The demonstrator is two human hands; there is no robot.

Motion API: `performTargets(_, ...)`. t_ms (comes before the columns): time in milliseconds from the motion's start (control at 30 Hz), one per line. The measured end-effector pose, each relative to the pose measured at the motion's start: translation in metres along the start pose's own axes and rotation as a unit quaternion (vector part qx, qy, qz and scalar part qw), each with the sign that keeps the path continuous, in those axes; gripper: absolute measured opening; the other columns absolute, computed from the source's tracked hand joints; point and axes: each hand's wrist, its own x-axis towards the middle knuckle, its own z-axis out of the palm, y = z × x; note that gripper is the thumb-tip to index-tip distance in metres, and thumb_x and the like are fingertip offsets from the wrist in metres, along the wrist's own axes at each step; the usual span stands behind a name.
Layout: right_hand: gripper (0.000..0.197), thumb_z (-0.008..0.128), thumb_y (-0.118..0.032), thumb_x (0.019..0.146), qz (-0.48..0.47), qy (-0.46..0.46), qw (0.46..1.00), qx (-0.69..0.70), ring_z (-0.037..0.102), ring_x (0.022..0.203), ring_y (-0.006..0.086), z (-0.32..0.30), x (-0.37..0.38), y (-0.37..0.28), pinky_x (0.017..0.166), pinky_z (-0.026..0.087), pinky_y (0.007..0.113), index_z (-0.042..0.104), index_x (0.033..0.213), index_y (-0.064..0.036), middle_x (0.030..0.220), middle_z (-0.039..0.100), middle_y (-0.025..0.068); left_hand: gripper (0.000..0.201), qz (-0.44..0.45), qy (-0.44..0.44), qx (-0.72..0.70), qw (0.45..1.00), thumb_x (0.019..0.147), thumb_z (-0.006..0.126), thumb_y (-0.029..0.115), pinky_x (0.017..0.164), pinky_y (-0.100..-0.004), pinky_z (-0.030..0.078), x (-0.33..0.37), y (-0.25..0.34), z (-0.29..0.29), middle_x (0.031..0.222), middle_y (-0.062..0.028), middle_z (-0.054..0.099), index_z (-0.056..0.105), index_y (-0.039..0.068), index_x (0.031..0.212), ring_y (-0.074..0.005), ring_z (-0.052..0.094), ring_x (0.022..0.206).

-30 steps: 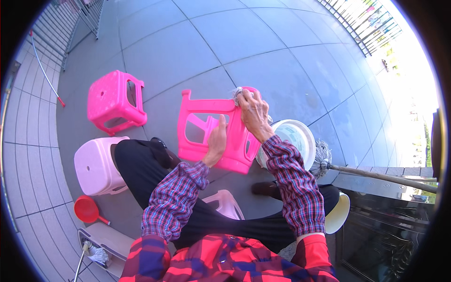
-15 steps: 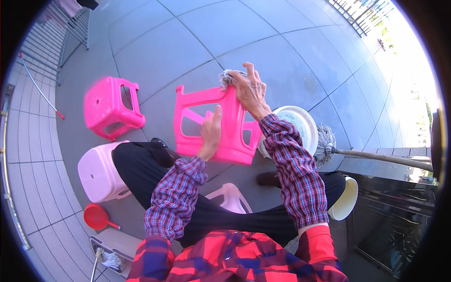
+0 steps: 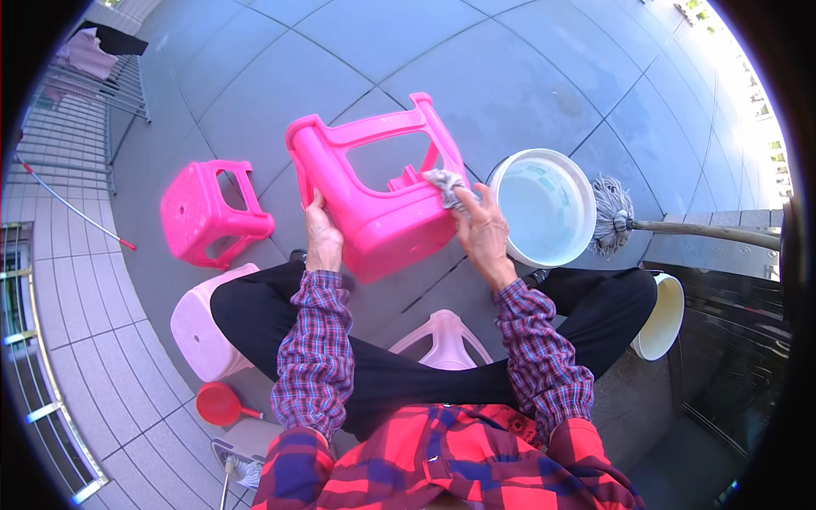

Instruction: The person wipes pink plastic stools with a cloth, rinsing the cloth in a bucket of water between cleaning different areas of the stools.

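Note:
A bright pink plastic stool (image 3: 365, 217) is tipped on its side in front of me, legs pointing away. My left hand (image 3: 324, 235) grips it at its left side, thumb up along the edge and the other fingers hidden behind. With my right hand (image 3: 482, 228) I press a wet grey-white rag (image 3: 447, 185) against the stool's right side, near the leg frame. Just right of that hand stands a white bucket (image 3: 544, 208) with clear water in it.
A second pink stool (image 3: 212, 210) and a pale pink one (image 3: 204, 327) stand left. Another pale pink stool (image 3: 446, 340) is between my legs. A red dipper (image 3: 220, 404) lies lower left. Right are a mop (image 3: 614, 219) and a cream bucket (image 3: 659, 317).
The stool has turned, and its seat end now faces me. My right hand has brought the rag from the far end nearer to me. My left hand has moved to the stool's left side.

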Motion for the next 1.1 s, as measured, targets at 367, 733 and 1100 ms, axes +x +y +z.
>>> performTargets(367, 0.039, 0.062, -0.015, 0.077, -0.116, -0.038, 0.992, -0.039, 0.056, 0.087, 0.0329, 0.023, -0.024, -0.028, 0.069, 0.05, 0.04, 0.052, 0.114, -0.0067, 0.104, 0.054, 0.0156, 0.029, -0.013, -0.017, 0.045, 0.999, 0.092, 0.051, 0.03, 0.077, -0.0316, 0.049, 0.019, -0.011, -0.044, 0.09, -0.0039, 0.063, 0.058, 0.003, 0.099, -0.017, 0.06, 0.082)
performTargets(733, 0.027, 0.059, -0.015, 0.078, 0.035, -0.066, 0.996, -0.042, 0.057, 0.088, 0.0325, 0.027, 0.041, 0.021, 0.071, 0.046, 0.042, 0.058, 0.104, -0.0104, 0.094, 0.056, 0.0135, 0.029, 0.015, 0.037, 0.153, 0.987, 0.093, 0.048, 0.027, 0.065, -0.0294, 0.049, 0.019, 0.001, -0.044, 0.082, -0.0051, 0.061, 0.059, 0.0, 0.092, -0.0157, 0.059, 0.073)
performTargets(1100, 0.036, 0.059, -0.02, 0.077, 0.097, -0.051, 0.992, 0.063, 0.055, 0.098, 0.0344, 0.033, 0.115, 0.036, 0.083, 0.043, 0.043, 0.055, 0.113, -0.0179, 0.102, 0.057, 0.0141, 0.032, 0.027, 0.021, 0.22, 0.975, 0.094, 0.045, 0.031, 0.063, -0.0286, 0.049, 0.013, -0.006, -0.055, 0.081, -0.0037, 0.06, 0.059, 0.002, 0.097, -0.0129, 0.058, 0.071)
